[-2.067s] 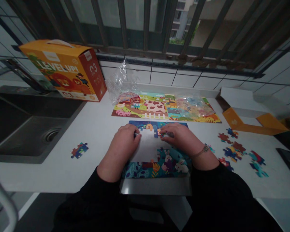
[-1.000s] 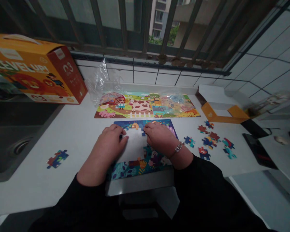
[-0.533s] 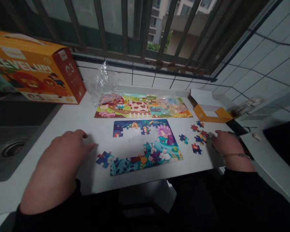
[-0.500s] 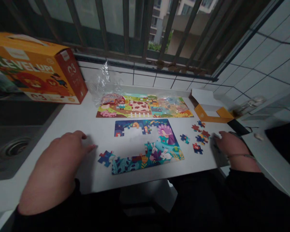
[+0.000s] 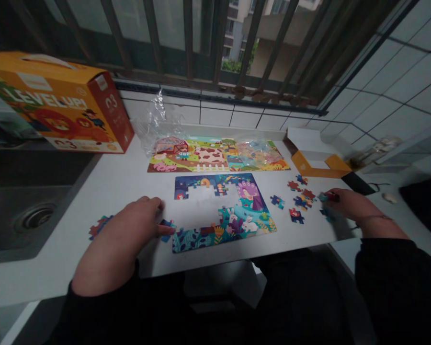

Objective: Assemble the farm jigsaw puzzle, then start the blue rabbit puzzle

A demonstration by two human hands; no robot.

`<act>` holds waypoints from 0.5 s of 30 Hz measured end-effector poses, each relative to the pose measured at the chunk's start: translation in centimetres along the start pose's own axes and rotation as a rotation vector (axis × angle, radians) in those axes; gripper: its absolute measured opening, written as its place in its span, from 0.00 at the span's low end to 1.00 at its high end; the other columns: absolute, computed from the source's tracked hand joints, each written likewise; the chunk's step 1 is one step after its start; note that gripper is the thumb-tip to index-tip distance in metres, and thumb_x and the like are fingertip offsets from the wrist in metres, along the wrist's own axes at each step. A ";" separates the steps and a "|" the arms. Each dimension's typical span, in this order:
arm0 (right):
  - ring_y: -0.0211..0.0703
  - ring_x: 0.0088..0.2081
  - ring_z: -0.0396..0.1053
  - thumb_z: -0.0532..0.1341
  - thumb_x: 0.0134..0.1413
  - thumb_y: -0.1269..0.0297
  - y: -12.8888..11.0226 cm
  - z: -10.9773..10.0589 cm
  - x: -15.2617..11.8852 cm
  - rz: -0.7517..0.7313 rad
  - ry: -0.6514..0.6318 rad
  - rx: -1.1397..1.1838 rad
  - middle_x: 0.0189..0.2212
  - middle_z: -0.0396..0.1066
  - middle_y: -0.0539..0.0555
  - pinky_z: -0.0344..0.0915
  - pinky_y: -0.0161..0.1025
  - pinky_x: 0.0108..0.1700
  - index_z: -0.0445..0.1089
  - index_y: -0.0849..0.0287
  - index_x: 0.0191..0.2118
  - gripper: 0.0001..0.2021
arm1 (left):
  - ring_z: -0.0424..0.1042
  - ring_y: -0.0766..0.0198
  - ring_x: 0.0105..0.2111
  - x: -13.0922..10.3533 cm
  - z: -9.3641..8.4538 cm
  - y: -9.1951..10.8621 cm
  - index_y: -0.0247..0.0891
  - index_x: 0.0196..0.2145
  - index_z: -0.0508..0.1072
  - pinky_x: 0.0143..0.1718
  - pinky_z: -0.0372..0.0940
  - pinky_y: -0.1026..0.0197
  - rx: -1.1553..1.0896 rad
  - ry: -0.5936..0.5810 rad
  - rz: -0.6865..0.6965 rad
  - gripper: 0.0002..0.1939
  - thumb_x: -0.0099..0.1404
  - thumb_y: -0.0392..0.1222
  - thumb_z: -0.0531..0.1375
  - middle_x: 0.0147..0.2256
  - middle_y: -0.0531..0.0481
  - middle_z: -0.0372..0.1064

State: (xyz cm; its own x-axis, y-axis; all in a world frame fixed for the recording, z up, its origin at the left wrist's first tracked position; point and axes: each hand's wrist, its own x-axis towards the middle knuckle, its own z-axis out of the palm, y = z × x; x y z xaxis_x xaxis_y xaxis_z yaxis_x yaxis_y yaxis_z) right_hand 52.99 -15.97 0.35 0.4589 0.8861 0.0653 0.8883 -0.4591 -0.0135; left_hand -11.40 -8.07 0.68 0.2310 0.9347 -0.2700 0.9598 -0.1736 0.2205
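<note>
A partly built jigsaw puzzle (image 5: 251, 223) lies on the white counter, with a gap in its middle and left side. My left hand (image 5: 124, 239) is at its lower left corner, thumb and forefinger apart. The thumb tip is over a blue puzzle piece (image 5: 166, 235), partly covered by the hand. My right hand (image 5: 350, 207) pinches a small red and teal puzzle piece (image 5: 329, 197) at the right. Below it a teal piece (image 5: 327, 214) lies in shadow. Several loose pieces (image 5: 301, 201) lie between the puzzle and my right hand.
Two picture boards (image 5: 210, 155) lie behind the puzzle, with clear plastic wrap (image 5: 158, 124) on and beside them. An orange box (image 5: 57, 105) stands at the left by the sink (image 5: 32, 220). An opened orange carton (image 5: 312, 165) is at the back right. More pieces (image 5: 97, 227) lie left of my left hand.
My left hand has moved right to the blue piece by the puzzle's corner. My right hand now holds a piece. The view has shifted slightly.
</note>
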 end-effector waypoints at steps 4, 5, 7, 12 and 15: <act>0.48 0.29 0.69 0.67 0.67 0.62 -1.1 -1.4 -2.3 -0.002 -0.126 0.059 0.28 0.77 0.60 0.59 0.47 0.36 0.73 0.54 0.29 0.12 | 0.81 0.42 0.45 -0.2 -0.7 2.4 0.39 0.47 0.81 0.45 0.72 0.51 0.070 -0.072 0.007 0.23 0.55 0.47 0.77 0.47 0.37 0.81; 0.49 0.30 0.71 0.65 0.69 0.58 -1.6 -1.5 -3.3 -0.008 -0.165 0.106 0.29 0.78 0.60 0.60 0.46 0.36 0.74 0.54 0.31 0.13 | 0.81 0.43 0.43 -0.2 -0.8 2.5 0.40 0.45 0.81 0.44 0.71 0.52 0.053 -0.077 -0.004 0.21 0.55 0.46 0.76 0.45 0.38 0.81; 0.52 0.33 0.75 0.63 0.69 0.51 -3.1 -1.1 -5.5 -0.037 -0.264 0.238 0.31 0.80 0.59 0.64 0.46 0.38 0.77 0.54 0.34 0.14 | 0.81 0.45 0.41 -0.2 -0.9 2.0 0.42 0.42 0.80 0.41 0.70 0.53 0.005 -0.075 -0.027 0.17 0.55 0.44 0.75 0.42 0.42 0.82; 0.57 0.38 0.78 0.62 0.62 0.45 -7.5 1.7 -10.5 -0.156 -0.184 0.237 0.38 0.83 0.61 0.68 0.47 0.41 0.77 0.55 0.38 0.17 | 0.81 0.45 0.39 0.1 -0.7 -0.1 0.43 0.37 0.79 0.39 0.69 0.52 -0.061 -0.051 0.001 0.11 0.55 0.42 0.72 0.38 0.44 0.82; 0.58 0.40 0.77 0.61 0.61 0.49 -9.2 3.0 -11.7 -0.163 -0.027 0.084 0.39 0.81 0.64 0.67 0.47 0.40 0.74 0.55 0.36 0.14 | 0.81 0.44 0.41 0.0 -0.7 -0.6 0.42 0.40 0.80 0.42 0.71 0.51 -0.041 -0.031 -0.003 0.13 0.55 0.39 0.71 0.42 0.42 0.82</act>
State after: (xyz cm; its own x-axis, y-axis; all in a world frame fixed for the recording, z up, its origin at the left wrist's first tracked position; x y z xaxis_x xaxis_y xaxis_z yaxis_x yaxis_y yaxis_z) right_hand 39.49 -21.93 -3.24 0.3078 0.9503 0.0466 0.9489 -0.3030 -0.0884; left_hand -12.07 -7.69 1.24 0.2338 0.9250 -0.2996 0.9533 -0.1575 0.2578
